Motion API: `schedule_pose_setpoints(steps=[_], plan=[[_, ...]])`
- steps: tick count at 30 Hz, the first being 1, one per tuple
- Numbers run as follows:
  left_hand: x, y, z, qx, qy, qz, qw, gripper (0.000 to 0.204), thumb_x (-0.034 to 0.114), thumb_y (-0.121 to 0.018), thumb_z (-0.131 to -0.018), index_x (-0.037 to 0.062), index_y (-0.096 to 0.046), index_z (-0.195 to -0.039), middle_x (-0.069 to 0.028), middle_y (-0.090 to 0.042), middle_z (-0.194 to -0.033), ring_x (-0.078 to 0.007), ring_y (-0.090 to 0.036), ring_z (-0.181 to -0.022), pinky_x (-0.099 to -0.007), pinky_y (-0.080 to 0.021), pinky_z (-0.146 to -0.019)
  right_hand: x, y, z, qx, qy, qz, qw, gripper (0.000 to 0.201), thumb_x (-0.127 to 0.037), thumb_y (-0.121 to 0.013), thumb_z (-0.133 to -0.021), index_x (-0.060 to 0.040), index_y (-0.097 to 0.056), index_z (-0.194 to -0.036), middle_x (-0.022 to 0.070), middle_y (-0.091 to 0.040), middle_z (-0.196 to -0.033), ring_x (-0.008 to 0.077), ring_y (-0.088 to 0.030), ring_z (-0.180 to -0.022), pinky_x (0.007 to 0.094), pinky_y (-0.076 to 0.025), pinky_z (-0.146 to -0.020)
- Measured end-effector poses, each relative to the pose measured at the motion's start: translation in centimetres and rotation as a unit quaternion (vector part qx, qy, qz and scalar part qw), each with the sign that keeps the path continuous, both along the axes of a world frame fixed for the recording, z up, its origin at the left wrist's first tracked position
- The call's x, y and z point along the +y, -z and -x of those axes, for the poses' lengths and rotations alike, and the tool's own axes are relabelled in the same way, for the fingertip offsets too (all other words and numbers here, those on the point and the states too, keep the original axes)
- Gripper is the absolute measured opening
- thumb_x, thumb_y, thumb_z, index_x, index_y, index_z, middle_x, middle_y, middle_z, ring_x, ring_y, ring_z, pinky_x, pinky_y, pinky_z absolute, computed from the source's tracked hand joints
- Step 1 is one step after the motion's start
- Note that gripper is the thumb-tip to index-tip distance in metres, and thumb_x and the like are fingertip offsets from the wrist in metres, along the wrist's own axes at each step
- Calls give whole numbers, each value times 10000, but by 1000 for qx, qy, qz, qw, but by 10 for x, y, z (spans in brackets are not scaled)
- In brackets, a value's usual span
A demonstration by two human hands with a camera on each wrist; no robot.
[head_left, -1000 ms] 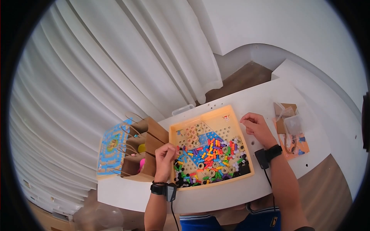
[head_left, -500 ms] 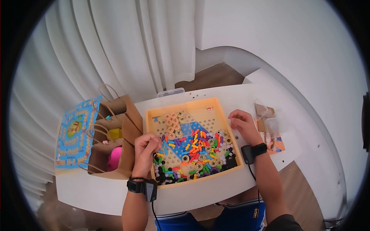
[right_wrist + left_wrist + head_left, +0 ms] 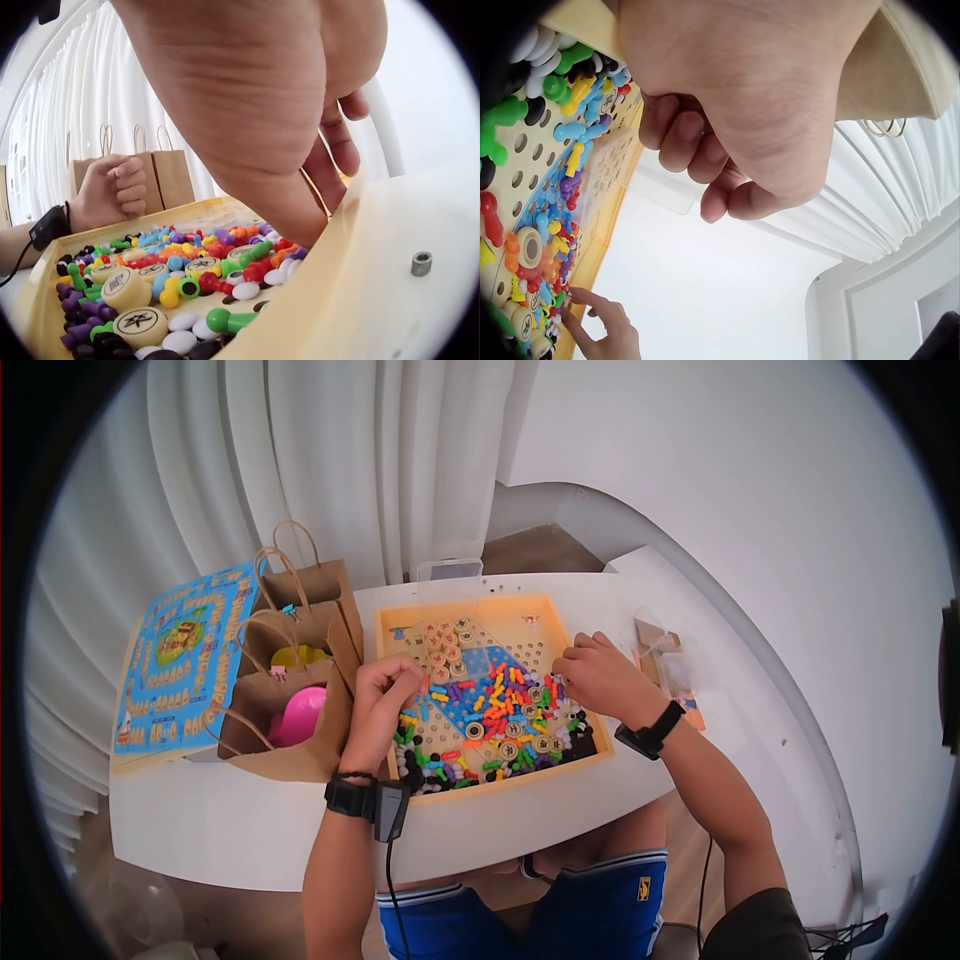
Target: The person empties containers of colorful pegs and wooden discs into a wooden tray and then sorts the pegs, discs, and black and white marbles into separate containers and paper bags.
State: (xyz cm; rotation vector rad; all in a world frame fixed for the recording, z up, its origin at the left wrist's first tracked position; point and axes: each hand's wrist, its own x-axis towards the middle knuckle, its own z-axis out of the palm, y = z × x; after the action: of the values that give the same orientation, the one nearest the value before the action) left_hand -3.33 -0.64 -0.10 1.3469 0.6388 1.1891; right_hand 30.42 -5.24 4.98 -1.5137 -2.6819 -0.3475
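Note:
A shallow wooden tray [image 3: 510, 605] holds a heap of coloured plastic pegs [image 3: 505, 700], black and white discs, and round wooden Chinese chess pieces [image 3: 140, 326]. More of these chess pieces [image 3: 437, 645] sit grouped toward the tray's far left. My left hand [image 3: 382, 705] hovers by the tray's left wall, fingers curled and thumb against the index finger, with nothing visible in it. Over the right wall reaches my right hand [image 3: 600, 672], fingertips down at the pieces along that side. Its palm hides the tips in the right wrist view; I cannot tell whether they pinch a piece.
Brown paper bags [image 3: 300, 755] stand left of the tray, one with a pink object [image 3: 303, 712] inside. Behind them leans a blue game board [image 3: 185, 635]. Clear plastic containers [image 3: 678, 672] lie to the right. A small metal cylinder [image 3: 421, 263] is on the white table beside the tray.
My right hand has moved from above the table at the tray's right side, down over the wall to the pieces. My left hand stays curled by the left wall. The head view has shifted.

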Motion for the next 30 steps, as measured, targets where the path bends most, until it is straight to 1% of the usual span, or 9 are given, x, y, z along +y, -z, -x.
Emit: schedule_pose_setpoints(steps=[2, 6, 9, 11, 12, 14, 17, 23, 30], plan=[[0, -1, 0, 9, 6, -2, 1000, 229, 108, -594, -964, 23, -616, -753, 57, -450, -643, -29, -371, -603, -245, -266, -564, 2, 6, 2, -55, 19, 26, 998, 125, -73, -718, -783, -79, -705, -907, 63, -700, -916, 250, -634, -979, 383, -457, -922], [-1, -3, -1, 6, 1, -5, 1000, 224, 106, -595, -957, 22, -617, -751, 61, -441, -636, -27, -366, -597, -246, -263, -561, 1, 1, 2, -48, 37, 25, 998, 129, -75, -718, -791, -78, -700, -919, 74, -701, -907, 248, -638, -994, 376, -450, -929], [-1, -4, 1, 7, 11, -4, 1000, 232, 116, -601, -960, 21, -617, -749, 62, -443, -634, -25, -366, -595, -240, -270, -565, -5, -16, 11, 23, 44, 55, 997, 149, -64, -721, -805, -50, -694, -951, 105, -699, -937, 282, -657, -992, 394, -487, -910], [-3, -5, -1, -3, 8, -1, 1000, 239, 124, -608, -964, 22, -617, -749, 62, -448, -633, -24, -365, -591, -237, -277, -569, -9, -20, 22, 176, 32, 161, 971, 211, -82, -739, -839, -28, -701, -1039, 116, -691, -973, 299, -661, -980, 420, -522, -871], [-3, -6, -1, -4, 7, -1, 1000, 239, 124, -608, -964, 22, -617, -749, 62, -448, -633, -24, -365, -591, -237, -277, -569, -11, -18, 28, 175, 31, 161, 971, 211, -82, -739, -839, -28, -701, -1039, 116, -691, -973, 299, -661, -980, 420, -522, -871], [-4, -7, -2, 2, 5, -26, 1000, 269, 141, -579, -991, 29, -597, -747, 74, -415, -642, -25, -305, -584, -251, -197, -545, -13, -13, 42, 194, 8, 228, 954, 225, -66, -726, -849, -5, -692, -1063, 145, -687, -1003, 333, -678, -939, 422, -552, -835], [-1, -1, -2, -3, 6, -23, 1000, 270, 143, -586, -995, 26, -601, -752, 73, -416, -639, -24, -313, -585, -251, -201, -544, -10, -9, 51, 155, 29, 240, 958, 221, -65, -722, -844, -8, -701, -1057, 163, -698, -1040, 369, -679, -1001, 446, -549, -896], [-2, -2, -3, -13, 6, -14, 1000, 265, 136, -589, -1000, 20, -607, -762, 72, -423, -641, -27, -319, -588, -252, -210, -544, -11, -1, 53, 130, 28, 204, 970, 229, -82, -714, -863, -18, -708, -1082, 164, -689, -1072, 366, -681, -1023, 448, -551, -922], [-2, -2, -4, -17, -1, -14, 1000, 267, 139, -592, -1004, 22, -600, -764, 68, -443, -658, -27, -329, -596, -250, -221, -550, -12, -8, 47, 177, 33, 213, 960, 234, -85, -718, -868, -22, -713, -1093, 160, -684, -1082, 357, -679, -1010, 434, -557, -893]])
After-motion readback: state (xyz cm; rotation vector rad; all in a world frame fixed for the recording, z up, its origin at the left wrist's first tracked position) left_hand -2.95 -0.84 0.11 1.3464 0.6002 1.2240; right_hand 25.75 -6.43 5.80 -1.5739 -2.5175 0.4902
